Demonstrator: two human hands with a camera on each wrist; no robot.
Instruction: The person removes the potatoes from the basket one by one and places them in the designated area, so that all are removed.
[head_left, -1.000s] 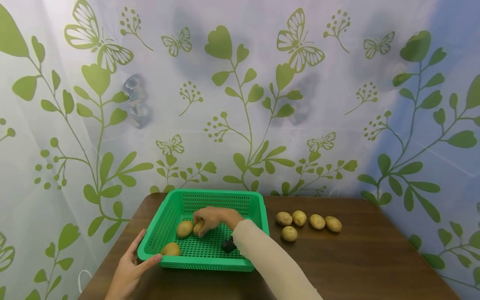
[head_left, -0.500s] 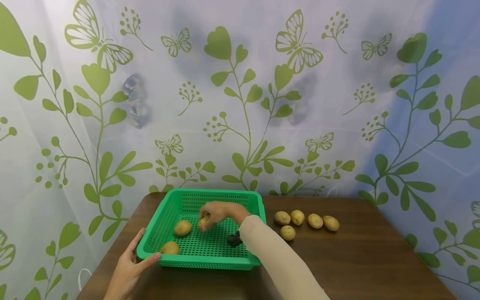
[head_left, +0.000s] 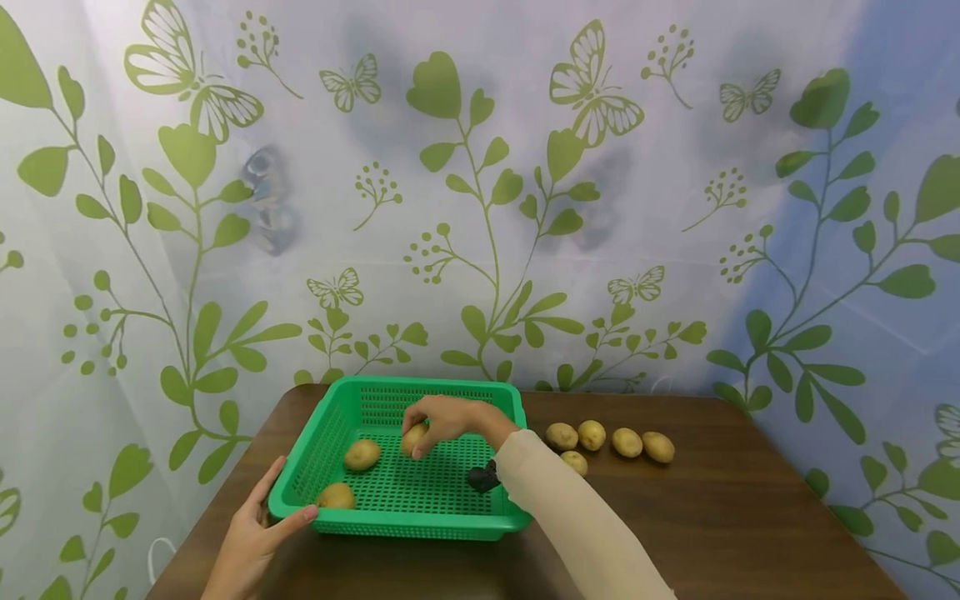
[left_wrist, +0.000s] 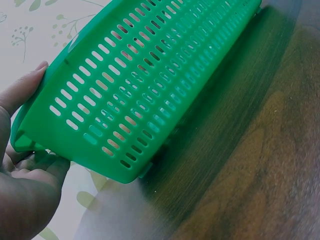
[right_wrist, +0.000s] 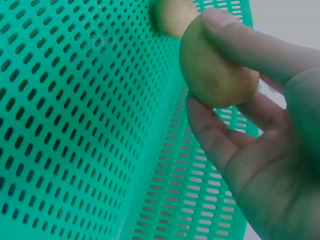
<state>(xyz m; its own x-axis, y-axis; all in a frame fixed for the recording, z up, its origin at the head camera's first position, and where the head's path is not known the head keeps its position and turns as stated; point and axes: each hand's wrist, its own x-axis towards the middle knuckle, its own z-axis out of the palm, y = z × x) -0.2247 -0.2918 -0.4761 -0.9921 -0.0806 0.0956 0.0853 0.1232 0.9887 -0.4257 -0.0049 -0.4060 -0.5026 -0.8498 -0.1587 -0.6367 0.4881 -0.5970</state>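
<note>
A green perforated plastic basket stands on the table. My left hand grips its rim at the near left corner; in the left wrist view the thumb lies over the edge and the fingers curl beneath. Inside the basket, my right hand holds a potato between thumb and fingers, above the basket's floor. Two other potatoes lie in the basket: one left of the middle, the other at the near left corner, partly hidden by the rim.
Several potatoes lie loose on the brown wooden table, right of the basket. One is partly covered by the right sleeve. A small black device sits at the right wrist. Behind the table hangs a leaf-and-butterfly printed curtain.
The right hand has lifted its potato from beside the other one and shifted it slightly right and up. The left hand keeps its grip on the basket rim.
</note>
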